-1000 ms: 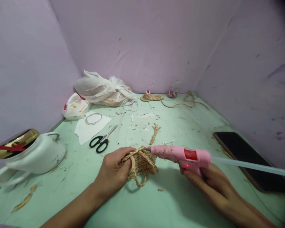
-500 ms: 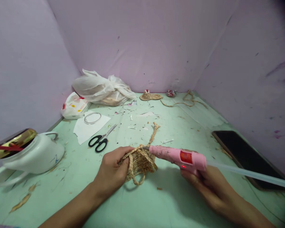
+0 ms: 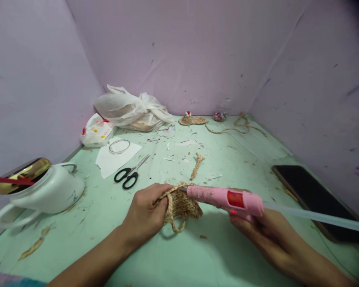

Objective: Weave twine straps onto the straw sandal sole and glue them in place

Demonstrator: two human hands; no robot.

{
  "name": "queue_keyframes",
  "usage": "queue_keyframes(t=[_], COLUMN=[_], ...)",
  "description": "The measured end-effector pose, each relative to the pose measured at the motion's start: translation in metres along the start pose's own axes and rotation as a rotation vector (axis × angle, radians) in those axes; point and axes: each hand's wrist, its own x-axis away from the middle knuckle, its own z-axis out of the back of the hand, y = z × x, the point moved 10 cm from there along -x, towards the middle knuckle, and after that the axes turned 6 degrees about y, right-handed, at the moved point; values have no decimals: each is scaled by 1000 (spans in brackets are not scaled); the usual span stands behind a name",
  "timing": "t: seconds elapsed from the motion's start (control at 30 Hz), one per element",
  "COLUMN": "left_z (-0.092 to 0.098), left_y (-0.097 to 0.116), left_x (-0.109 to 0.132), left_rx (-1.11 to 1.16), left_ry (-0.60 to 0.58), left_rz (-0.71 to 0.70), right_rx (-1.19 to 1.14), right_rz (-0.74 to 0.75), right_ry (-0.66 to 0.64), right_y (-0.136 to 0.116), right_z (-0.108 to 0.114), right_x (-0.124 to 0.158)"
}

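Note:
My left hand (image 3: 145, 213) is closed around the left side of a small woven straw basket (image 3: 181, 205) that rests on the green table (image 3: 179, 255). My right hand (image 3: 254, 225) grips a pink glue gun (image 3: 225, 198) with a red light lit on it. Its metal nozzle points left and touches the basket's top rim. A clear glue stick (image 3: 317, 217) sticks out of the gun's back toward the right. A braided straw cord (image 3: 196, 165) trails from the basket's rim toward the back of the table.
Black scissors (image 3: 128, 175) lie left of center beside white paper with a wire ring (image 3: 119, 146). A white jug (image 3: 44, 191) lies at the left edge. A dark phone (image 3: 311, 195) lies at the right. Plastic bags (image 3: 131, 111), a small straw hat (image 3: 191, 118) and loose cord (image 3: 236, 126) sit at the back.
The glue gun's nozzle has shifted slightly left along the basket's rim. The view has shifted a little; both hands keep their grips.

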Motion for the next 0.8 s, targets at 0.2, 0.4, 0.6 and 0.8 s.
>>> queue_keyframes(t=[0.2,0.4,0.6,0.8], left_z=[-1,-5,-5,-5], left_y=[4,1,1,1], left_x=[2,1,2,1], left_rx=[13,47,33,17], left_ry=[-25,-44,-37,-33], left_rz=[-11,25,15,12], right_rx=[109,152,154,213], right_rz=[63,87,94,82], right_ry=[-93,-76,-50,-35], right_y=[-5,-8,-8,-5], right_z=[-10,-8,-8,-6], right_x=[3,4,4,6])
